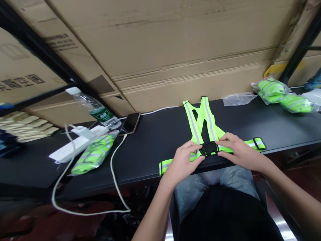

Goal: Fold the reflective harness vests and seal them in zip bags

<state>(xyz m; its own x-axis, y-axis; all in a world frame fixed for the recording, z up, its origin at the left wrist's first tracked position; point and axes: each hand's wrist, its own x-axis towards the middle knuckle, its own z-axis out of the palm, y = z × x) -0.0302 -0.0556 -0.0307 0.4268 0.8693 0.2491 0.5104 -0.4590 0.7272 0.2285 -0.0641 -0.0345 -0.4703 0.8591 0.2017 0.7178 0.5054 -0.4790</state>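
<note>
A neon-green reflective strap vest [203, 121] with grey stripes lies flat on the black table [155, 140], its shoulder straps crossing toward the wall and its belt running along the front edge. My left hand [184, 160] pinches the belt just left of the black buckle [210, 147]. From the other side my right hand [237, 150] grips the belt, fingertips on the buckle. Both hands rest on the table's front edge.
A bagged vest [94, 154] lies at the left beside a white power strip [75, 144], a water bottle [96, 108], a phone [130, 123] and a trailing white cable [114, 174]. More bagged vests [283, 93] and an empty bag [238, 98] sit far right. Cardboard boxes [160, 50] stand behind.
</note>
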